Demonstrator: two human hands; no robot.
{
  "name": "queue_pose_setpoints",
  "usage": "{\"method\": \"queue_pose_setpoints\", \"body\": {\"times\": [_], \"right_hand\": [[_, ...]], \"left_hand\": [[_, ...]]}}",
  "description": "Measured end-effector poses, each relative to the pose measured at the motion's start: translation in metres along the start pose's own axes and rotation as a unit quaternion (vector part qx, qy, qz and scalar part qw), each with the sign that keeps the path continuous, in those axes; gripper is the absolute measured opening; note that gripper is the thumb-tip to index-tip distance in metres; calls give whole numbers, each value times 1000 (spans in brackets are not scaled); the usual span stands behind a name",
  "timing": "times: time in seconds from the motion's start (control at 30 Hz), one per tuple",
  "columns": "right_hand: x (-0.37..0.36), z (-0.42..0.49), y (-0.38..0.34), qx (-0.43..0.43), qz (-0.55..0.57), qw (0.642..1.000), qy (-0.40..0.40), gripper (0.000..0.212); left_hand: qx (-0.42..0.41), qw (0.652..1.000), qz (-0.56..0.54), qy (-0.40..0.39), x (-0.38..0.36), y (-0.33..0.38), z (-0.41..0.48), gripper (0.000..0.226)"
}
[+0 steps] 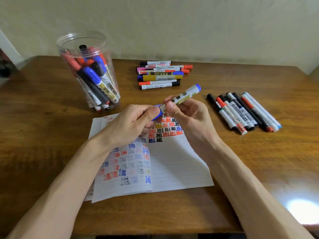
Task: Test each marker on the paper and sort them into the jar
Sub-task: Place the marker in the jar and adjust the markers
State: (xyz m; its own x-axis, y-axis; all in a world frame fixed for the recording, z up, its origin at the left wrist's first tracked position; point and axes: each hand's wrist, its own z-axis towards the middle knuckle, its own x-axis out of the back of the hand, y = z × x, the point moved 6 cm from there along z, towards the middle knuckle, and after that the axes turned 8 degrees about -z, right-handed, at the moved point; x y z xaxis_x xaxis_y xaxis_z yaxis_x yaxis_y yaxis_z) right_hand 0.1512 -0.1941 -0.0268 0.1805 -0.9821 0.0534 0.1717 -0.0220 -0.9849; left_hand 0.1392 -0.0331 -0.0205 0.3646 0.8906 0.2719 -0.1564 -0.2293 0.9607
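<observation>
Above the open lined notebook (pixel 176 163) I hold a blue whiteboard marker (pixel 185 94) with both hands. My right hand (pixel 188 114) grips its white barrel, whose blue end points up to the right. My left hand (pixel 133 121) pinches the blue cap (pixel 159 115) at the marker's lower end. The notebook pages carry many red, blue, black and yellow test marks. A clear plastic jar (pixel 88 73) stands upright at the back left with several markers inside it.
One pile of several markers (pixel 162 75) lies at the back centre of the wooden table (pixel 43 135). Another row of markers (pixel 245 112) lies to the right of the notebook. A wall runs along the table's far edge.
</observation>
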Motion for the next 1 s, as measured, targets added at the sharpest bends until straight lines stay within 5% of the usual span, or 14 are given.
{"method": "queue_pose_setpoints", "body": {"times": [0.1,0.27,0.8,0.9,1.0], "right_hand": [[-7,-3,0,-9,-32,999,34,20],[-7,-5,0,-14,-97,993,70,34],[-2,0,-9,6,-86,996,5,34],[0,0,-1,-23,-72,996,39,31],[-3,-3,14,-84,-6,993,79,29]], "left_hand": [[-18,994,81,71,2,1,-2,27],[-68,974,201,84,-6,5,-5,40],[-16,1000,19,-6,-7,7,-4,27],[-49,987,135,76,-1,4,-1,26],[-103,939,307,119,-2,7,-2,43]]}}
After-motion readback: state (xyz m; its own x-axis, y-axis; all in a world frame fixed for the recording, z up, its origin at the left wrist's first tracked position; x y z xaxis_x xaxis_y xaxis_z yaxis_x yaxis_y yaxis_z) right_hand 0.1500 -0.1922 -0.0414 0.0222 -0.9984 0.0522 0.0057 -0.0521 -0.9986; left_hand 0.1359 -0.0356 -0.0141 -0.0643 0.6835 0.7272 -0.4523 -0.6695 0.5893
